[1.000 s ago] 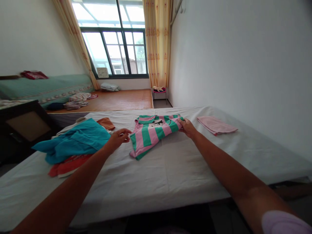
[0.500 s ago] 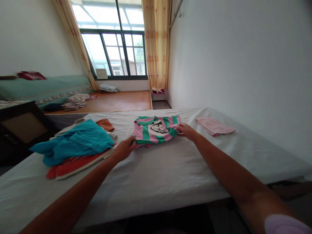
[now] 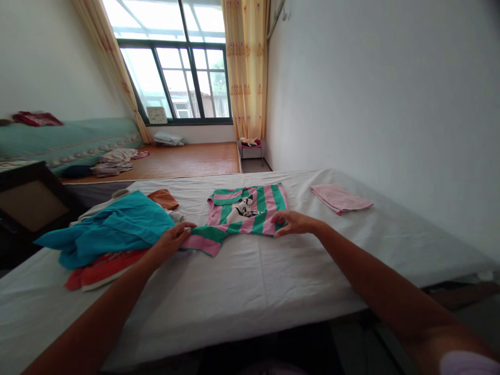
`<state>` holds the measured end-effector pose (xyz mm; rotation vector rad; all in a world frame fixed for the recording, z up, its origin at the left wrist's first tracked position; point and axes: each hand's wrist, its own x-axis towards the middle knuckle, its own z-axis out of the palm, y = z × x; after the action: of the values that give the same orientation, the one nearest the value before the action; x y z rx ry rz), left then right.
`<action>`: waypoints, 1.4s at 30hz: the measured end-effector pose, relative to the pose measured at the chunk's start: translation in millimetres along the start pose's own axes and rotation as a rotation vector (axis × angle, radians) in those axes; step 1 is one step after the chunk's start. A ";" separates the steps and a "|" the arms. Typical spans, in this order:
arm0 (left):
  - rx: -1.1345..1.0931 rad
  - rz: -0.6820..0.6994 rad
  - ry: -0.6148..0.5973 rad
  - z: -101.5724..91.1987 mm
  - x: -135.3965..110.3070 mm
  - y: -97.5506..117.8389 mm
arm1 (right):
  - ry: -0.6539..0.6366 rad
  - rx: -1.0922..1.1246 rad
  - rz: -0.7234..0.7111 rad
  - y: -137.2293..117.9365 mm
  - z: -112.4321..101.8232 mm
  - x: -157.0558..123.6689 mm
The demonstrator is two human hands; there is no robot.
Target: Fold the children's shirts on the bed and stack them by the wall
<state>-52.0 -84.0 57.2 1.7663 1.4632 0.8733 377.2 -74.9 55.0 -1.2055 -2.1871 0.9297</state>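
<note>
A pink-and-green striped T-shirt (image 3: 255,203) with a black-and-white printed face lies partly folded on the white sheet. One short sleeve sticks out toward the near left, while the other lies folded over the far left corner. My left hand (image 3: 175,239) is closed on the end of the near sleeve, beside the pile of clothes. With thumb and fingers my right hand (image 3: 295,223) pinches the shirt's near right edge. The near side is turned up over part of the print, hiding some of it.
To the left lies a pile with a turquoise garment (image 3: 117,221) over a red one (image 3: 105,268). A folded pink cloth (image 3: 341,199) lies right of the shirt, near the wall. Beyond the white sheet (image 3: 250,291) is a brown mat-covered bed (image 3: 191,159); a dark cabinet (image 3: 35,203) stands left.
My left hand has moved left and drawn the sleeve outward. My right hand has come slightly nearer, and the shirt's near part lies flatter. The view has shifted a little.
</note>
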 end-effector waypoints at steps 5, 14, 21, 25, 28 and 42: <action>0.140 0.163 -0.218 -1.4 -3.7 3.9 | 0.273 -0.443 -0.082 13.5 29.0 17.0; 0.097 0.312 -0.313 -11.9 -16.4 35.1 | 0.862 -0.396 -0.166 -12.7 -44.4 -8.0; 0.299 0.539 -0.695 7.7 -31.4 47.3 | 0.020 -0.170 0.030 24.2 -45.9 -68.6; 0.178 0.455 -0.754 12.3 -13.6 56.2 | -0.072 0.063 0.164 38.0 -54.8 -68.6; -0.067 0.182 -0.574 13.3 24.3 55.0 | 0.099 0.216 0.188 38.2 -66.5 -45.2; -0.570 -0.146 -0.098 34.4 81.3 -2.0 | 0.569 0.139 0.378 100.1 -39.9 6.4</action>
<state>-12.6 -6.3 42.8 1.2446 1.1171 0.9906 455.1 -17.8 6.9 -1.6083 -1.4578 0.7397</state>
